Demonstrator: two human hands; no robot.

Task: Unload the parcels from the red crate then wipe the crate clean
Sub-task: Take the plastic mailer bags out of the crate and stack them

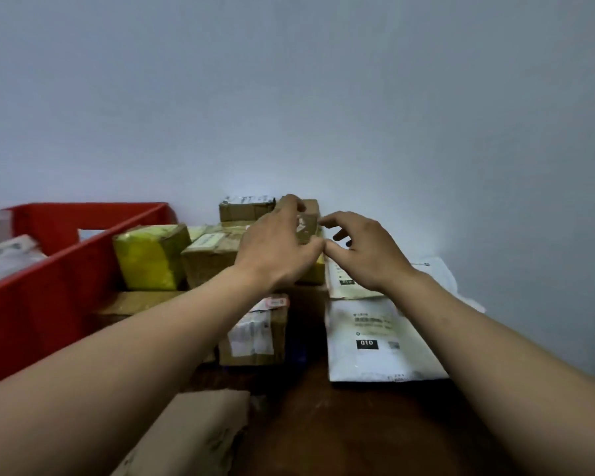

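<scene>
Reaching forward, my left hand curls round a small cardboard box on top of the pile by the wall, fingers over its top and thumb at its near side; most of that box is hidden behind the hand. My right hand hovers just beside it, fingers loosely bent and spread, holding nothing, its thumb tip meeting my left thumb. At my left stands the red crate, cut off by the frame edge; its near wall hides most of the inside, where blurred white mailers show. Beside the crate on the desk lie a yellow-taped parcel, a labelled cardboard box half behind my forearm, and a white mailer marked 010; its other print is too blurred to read. A brown paper parcel is cut off at the bottom edge.
</scene>
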